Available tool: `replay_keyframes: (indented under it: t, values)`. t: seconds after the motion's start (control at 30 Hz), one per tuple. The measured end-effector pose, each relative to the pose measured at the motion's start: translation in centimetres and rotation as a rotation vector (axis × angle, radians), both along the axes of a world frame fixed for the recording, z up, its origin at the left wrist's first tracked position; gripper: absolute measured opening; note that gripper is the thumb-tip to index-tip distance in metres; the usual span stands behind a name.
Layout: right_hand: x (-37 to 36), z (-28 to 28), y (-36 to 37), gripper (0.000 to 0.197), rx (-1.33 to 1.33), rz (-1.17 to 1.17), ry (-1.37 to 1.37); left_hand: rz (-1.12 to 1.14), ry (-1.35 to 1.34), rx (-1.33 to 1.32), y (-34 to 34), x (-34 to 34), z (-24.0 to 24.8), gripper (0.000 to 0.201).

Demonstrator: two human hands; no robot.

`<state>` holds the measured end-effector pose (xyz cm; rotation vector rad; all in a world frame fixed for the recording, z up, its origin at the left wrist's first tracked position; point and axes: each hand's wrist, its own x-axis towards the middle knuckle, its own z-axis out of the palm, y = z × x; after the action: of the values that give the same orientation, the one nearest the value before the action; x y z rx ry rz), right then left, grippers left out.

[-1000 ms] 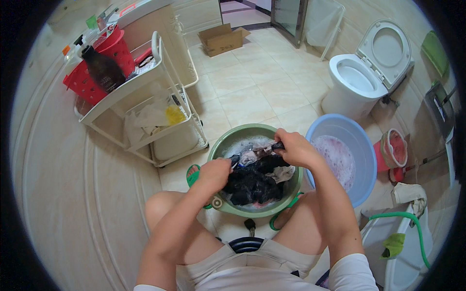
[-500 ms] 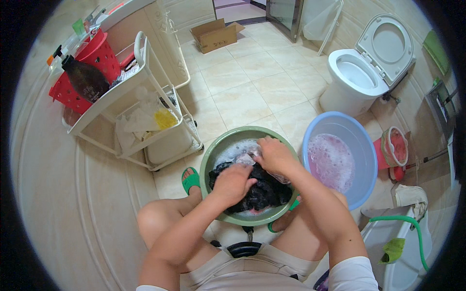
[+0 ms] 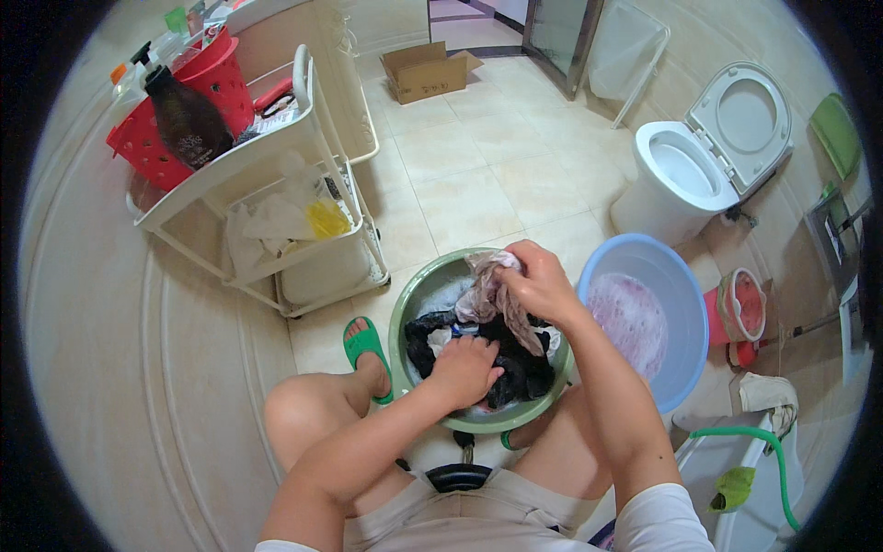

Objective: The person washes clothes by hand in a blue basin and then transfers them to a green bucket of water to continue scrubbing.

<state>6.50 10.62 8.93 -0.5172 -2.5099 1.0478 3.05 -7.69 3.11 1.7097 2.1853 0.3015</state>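
Observation:
A wet greyish-pink cloth [image 3: 487, 299] hangs bunched from my right hand [image 3: 541, 281], whose fingers are closed round its upper part over the far right of the green basin [image 3: 397, 354]. Its lower end trails down onto dark laundry. My left hand [image 3: 463, 371] lies on the black wet clothing [image 3: 526, 373] in the basin, thumb apart from the fingers; the fingertips are partly hidden against the fabric. A small white piece of cloth [image 3: 440, 340] shows beside it. Suds [image 3: 446, 293] float along the basin's far left side.
To the right stands a blue basin [image 3: 694, 340] of pinkish, foamy water. A white cart [image 3: 258, 285] with red baskets [image 3: 147, 152] is at the left. Farther off are a toilet [image 3: 635, 198] and a cardboard box [image 3: 428, 78]. A green hose [image 3: 782, 469] lies at lower right.
My right hand has lifted the greyish-pink cloth up from the suds. My left hand has moved slightly nearer and to the right on the black clothing. The view has shifted a little.

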Motion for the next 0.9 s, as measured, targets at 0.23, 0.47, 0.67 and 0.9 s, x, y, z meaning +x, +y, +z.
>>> replay_keyframes:
  t: [0.23,0.47,0.67,0.9]
  values:
    - [1.8,4.8,0.8,0.021,-0.921,0.187,0.505,0.015,-0.036,0.019,-0.3,-1.3,0.5,0.044]
    - [2.1,4.4,-0.2,0.027,-1.218,0.303,0.498,0.557,-1.023,0.322,0.5,-5.1,0.9,0.078]
    - [1.7,2.8,-0.6,0.022,-1.327,0.207,0.483,0.271,-0.505,0.540,0.9,-2.5,1.2,0.097]
    - [1.0,0.8,1.3,0.024,-1.121,-0.082,0.234,0.646,-1.399,0.671,0.7,-3.8,1.2,0.034]
